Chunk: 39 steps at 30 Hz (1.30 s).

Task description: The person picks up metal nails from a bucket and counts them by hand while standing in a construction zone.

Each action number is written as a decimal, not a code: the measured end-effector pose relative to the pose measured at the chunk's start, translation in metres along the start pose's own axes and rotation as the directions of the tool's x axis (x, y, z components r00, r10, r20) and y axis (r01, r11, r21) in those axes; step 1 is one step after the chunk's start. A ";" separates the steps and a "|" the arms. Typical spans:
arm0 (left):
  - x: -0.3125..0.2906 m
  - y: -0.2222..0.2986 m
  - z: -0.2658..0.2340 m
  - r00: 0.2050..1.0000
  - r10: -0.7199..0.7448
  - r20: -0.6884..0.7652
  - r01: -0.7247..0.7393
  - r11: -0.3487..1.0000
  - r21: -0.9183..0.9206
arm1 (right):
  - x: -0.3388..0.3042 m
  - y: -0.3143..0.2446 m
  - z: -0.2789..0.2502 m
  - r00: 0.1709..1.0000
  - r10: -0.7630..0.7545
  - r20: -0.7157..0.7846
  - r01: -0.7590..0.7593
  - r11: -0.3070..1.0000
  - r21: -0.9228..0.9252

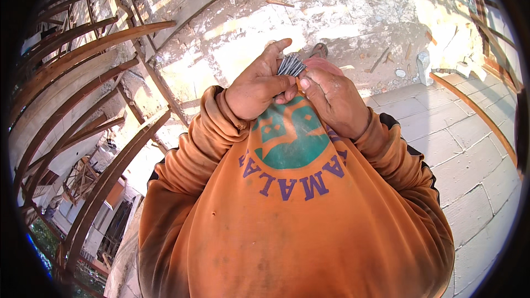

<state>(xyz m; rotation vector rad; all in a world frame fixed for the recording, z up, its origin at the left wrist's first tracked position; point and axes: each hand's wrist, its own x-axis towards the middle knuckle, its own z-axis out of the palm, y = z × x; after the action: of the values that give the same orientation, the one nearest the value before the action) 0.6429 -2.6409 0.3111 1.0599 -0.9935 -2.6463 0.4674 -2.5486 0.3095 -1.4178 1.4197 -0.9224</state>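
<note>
A bundle of grey nails (291, 66) sits in my left hand (255, 89), its fingers curled round them and its thumb lying across. The nails point up and away from me, just above chest level. My right hand (335, 98) is close against the bundle on its right side. Its thumb and fingers are pinched together beside the nail ends, and whatever they hold is hidden. Both hands are in front of the green print on my orange long-sleeved shirt (265, 232).
Brown wooden beams (83, 49) form an open frame on the left. A grey block wall (464, 138) rises on the right, with a thin wooden strip (480, 116) along it. The dusty ground (364, 27) bears stones and wood scraps. A sandalled foot (319, 51) shows beyond my hands.
</note>
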 end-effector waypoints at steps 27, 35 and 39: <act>-0.023 0.012 -0.015 0.976 0.095 0.194 -0.077 0.992 -0.097 | 0.070 -0.006 -0.032 0.786 -0.168 0.595 0.204 0.979 0.008; -0.042 0.012 -0.006 0.980 0.194 0.042 -0.193 0.981 -0.014 | 0.060 0.002 -0.010 0.829 -0.328 0.453 0.280 0.945 0.172; -0.050 0.012 -0.014 0.979 0.198 0.040 -0.194 0.977 -0.088 | 0.052 -0.011 0.000 0.918 -0.310 0.247 0.292 0.950 0.108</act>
<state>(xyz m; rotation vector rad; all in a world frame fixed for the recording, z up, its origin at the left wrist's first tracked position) 0.6875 -2.6409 0.3399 0.8373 -0.9346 -2.5394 0.4738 -2.6006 0.3157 -1.6679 0.9804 -0.9241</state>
